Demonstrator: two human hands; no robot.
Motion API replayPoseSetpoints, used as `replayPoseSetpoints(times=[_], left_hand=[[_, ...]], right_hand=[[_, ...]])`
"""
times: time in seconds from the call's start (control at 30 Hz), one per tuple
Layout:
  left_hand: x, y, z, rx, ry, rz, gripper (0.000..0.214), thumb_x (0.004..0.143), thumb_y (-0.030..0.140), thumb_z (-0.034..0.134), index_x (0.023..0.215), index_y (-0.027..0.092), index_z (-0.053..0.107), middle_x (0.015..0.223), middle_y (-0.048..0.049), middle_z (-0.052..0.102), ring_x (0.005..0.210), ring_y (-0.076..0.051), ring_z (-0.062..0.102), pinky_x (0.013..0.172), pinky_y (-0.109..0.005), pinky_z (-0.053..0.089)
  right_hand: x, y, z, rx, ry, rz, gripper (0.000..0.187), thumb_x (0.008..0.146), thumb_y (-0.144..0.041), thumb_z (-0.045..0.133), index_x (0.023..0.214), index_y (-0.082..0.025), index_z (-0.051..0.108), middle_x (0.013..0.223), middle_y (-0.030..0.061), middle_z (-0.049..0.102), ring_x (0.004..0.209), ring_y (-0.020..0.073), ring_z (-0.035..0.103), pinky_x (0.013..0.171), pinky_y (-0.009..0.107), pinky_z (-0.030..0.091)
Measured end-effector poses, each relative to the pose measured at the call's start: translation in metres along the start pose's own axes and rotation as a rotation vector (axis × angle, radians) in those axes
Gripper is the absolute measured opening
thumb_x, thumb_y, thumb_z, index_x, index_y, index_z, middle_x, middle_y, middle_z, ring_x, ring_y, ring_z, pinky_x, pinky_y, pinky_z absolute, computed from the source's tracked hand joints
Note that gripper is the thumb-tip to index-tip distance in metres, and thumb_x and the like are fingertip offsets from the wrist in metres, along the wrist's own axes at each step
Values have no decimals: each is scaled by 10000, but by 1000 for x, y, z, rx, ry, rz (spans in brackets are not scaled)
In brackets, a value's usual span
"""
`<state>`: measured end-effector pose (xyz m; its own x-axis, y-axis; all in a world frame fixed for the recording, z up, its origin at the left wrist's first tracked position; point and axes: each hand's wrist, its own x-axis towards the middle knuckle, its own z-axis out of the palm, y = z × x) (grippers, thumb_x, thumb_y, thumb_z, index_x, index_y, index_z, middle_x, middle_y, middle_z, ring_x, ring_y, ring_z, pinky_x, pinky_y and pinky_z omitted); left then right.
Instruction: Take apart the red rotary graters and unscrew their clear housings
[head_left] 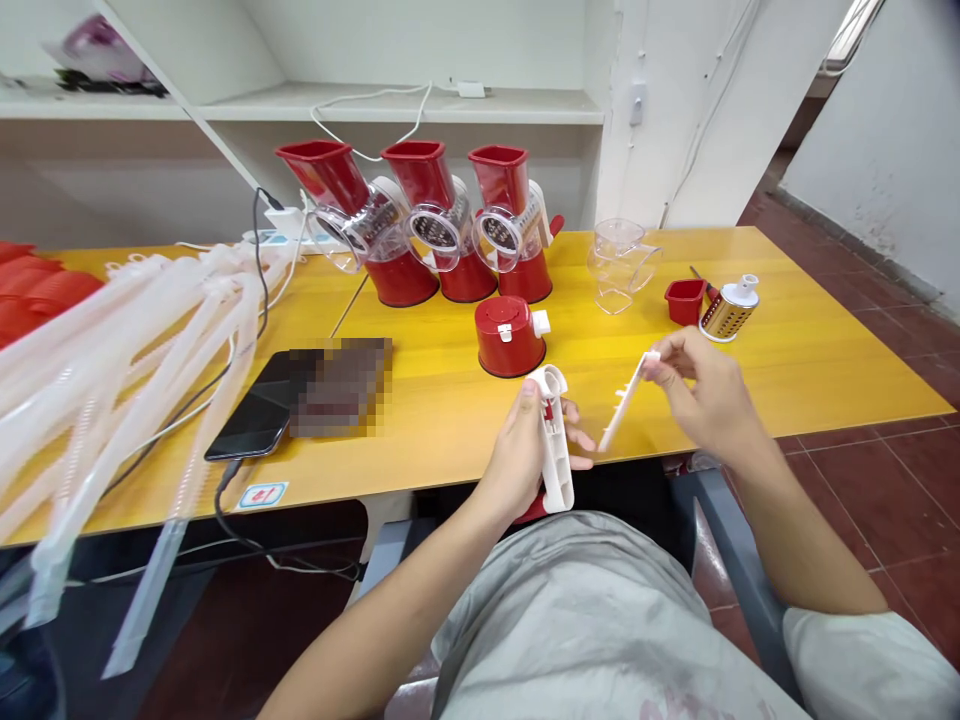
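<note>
My left hand point(521, 450) grips a white plastic crank handle point(556, 455), its hollow ribbed side showing and a bit of red inside near the top. Between thumb and fingers, my right hand point(701, 390) pinches a thin white cover strip point(624, 405) with small pegs along one edge. The strip is tilted and apart from the handle. Just beyond my left hand sits a red round base point(511, 338) with a white knob on its side. Past my right hand lie a red square cup point(684, 301) and a grater drum point(729, 310) with a white hub.
Several red drum graters point(499, 225) stand along the back of the yellow table point(435, 400). A clear plastic housing point(621, 265) is at the back right. Phone point(255, 405), cables and long clear plastic sleeves point(142, 360) cover the left. Red parts point(37, 290) lie far left.
</note>
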<state>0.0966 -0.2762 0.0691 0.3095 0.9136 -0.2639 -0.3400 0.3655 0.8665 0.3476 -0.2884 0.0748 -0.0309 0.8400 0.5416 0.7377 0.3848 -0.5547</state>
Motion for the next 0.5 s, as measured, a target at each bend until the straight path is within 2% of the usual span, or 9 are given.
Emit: replayPoseSetpoints(times=[0.07,0.13,0.17,0.23,0.3,0.37,0.43,0.5], left_hand=[[-1,7,8,-101,27,-88,628,1098,855,678,1133,230,640,851,28,678,593,-169,732,527,-336,699],[-2,13,19,-208,35,-182,515,1244,686,489,1079,222,638,841,23,664,595,-150,711,610,-354,732],[-2,14,25,-260,34,-221,501,1278,612,423,1069,215,645,855,12,671,632,-154,732,669,-362,746],[4,11,37,-359,44,-278,470,1298,517,395,1061,205,655,912,-18,703,769,-182,812,780,-362,748],[18,4,50,-435,84,-299,395,1294,468,444,1072,211,645,1014,-48,750,930,-217,866,828,-336,712],[38,-4,63,-482,135,-274,313,1290,429,476,1100,228,622,1123,-64,774,1032,-224,865,861,-315,678],[62,-13,78,-518,177,-199,245,1294,370,471,1145,243,619,1205,-75,760,1137,-204,832,975,-312,677],[84,-19,93,-527,179,-123,215,1296,313,456,1245,253,656,1312,-83,740,1266,-185,788,1095,-321,671]], right_hand=[[16,29,-14,-110,-84,77,209,1181,-354,664,1018,-223,651,962,66,788,868,228,751,843,385,616],[32,54,-22,-200,-174,132,245,1157,-334,707,958,-195,679,937,58,759,890,221,733,921,414,634],[40,64,-24,-235,-208,152,252,1154,-363,736,983,-180,711,990,61,768,951,222,745,979,431,650],[48,75,-23,-278,-249,175,283,1148,-445,781,1138,-163,776,1205,88,800,1156,245,771,1128,496,655],[47,75,-22,-282,-265,172,330,1169,-443,747,1339,-162,788,1484,151,770,1402,303,733,1293,590,585],[37,66,-22,-247,-287,161,359,1211,-374,629,1460,-161,777,1609,198,735,1512,348,699,1374,632,519],[21,54,-23,-181,-332,161,415,1240,-368,521,1515,-187,774,1581,183,778,1453,338,756,1324,580,585],[8,43,-22,-111,-383,173,426,1241,-440,539,1544,-244,766,1509,122,833,1313,294,830,1170,479,692]])
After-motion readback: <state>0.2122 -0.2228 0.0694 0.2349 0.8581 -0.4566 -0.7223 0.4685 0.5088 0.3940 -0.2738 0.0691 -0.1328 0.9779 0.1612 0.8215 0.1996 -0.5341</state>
